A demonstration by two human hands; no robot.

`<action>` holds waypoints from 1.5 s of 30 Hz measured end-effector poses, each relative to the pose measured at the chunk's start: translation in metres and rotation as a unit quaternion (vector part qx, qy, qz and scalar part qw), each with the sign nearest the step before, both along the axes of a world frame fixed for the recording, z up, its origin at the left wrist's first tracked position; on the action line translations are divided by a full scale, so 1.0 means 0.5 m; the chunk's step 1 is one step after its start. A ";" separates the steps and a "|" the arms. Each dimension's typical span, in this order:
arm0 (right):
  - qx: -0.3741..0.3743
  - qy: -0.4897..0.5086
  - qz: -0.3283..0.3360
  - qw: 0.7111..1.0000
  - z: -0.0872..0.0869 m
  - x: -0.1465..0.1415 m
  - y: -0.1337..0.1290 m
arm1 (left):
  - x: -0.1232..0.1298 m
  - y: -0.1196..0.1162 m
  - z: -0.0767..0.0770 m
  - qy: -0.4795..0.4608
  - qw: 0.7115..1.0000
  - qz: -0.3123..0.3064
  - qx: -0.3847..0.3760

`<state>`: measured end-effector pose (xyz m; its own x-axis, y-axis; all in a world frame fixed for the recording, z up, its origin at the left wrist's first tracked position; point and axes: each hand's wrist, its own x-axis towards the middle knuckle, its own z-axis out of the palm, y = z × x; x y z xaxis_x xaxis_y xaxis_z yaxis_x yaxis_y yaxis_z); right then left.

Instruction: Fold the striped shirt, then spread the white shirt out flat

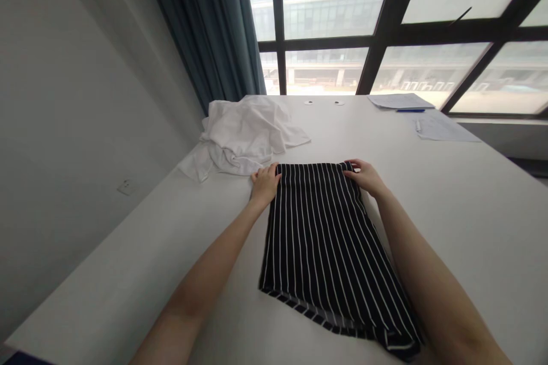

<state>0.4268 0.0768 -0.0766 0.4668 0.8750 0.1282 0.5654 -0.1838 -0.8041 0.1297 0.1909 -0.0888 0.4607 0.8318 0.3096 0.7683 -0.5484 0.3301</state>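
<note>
Blk striped garment (pixel 319 239), thin wht lines, lies on the wht table (pixel 454 199), mid-view, btwn the two forearms. Long axis runs far to near, from window side toward the person, w/ the near end leaning a bit to the R. Narrower straight edge points at the window; wider hem faces the person. Stripes run lengthwise, fanning out toward the hem. Hem slants — R corner sits nearer the person than L corner, w/ a fold or crumple there. A strip of the inside shows along the hem.

L hand (pixel 265 184) grips the far L corner, fingers over the edge, thumb on the cloth. R hand (pixel 363 177) pinches the far R corner btwn thumb & fingers. Far edge looks fairly straight btwn them.

Just beyond the L hand, a crumpled wht cloth (pixel 250 131) is heaped on the table, one flap trailing L toward the table edge. Farther back, nr the far edge: two small wht discs w/ dark spots. Far R — papers (pixel 400 101) w/ a blue pen (pixel 410 110) at their near edge, plus another sheet (pixel 447 127) w/ a small wht item on it.

Behind: blue curtain (pixel 218 28), dark-framed window (pixel 327 43). Socket (pixel 127 187) on the L wall.
</note>
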 end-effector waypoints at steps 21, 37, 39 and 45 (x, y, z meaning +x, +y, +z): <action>-0.086 -0.347 0.061 0.932 -0.044 -0.103 -0.022 | 0.097 -0.048 0.000 0.127 0.981 -0.143 -0.013; -0.010 -0.343 0.187 0.920 0.038 -0.169 -0.225 | -0.076 -0.216 0.054 0.087 0.947 -0.306 0.038; -0.018 -0.335 0.246 0.909 0.048 -0.204 -0.279 | -0.097 -0.260 0.056 0.106 0.927 -0.360 0.021; -0.060 -0.364 0.285 0.885 0.007 -0.226 -0.358 | -0.128 -0.302 0.036 0.131 0.911 -0.391 -0.008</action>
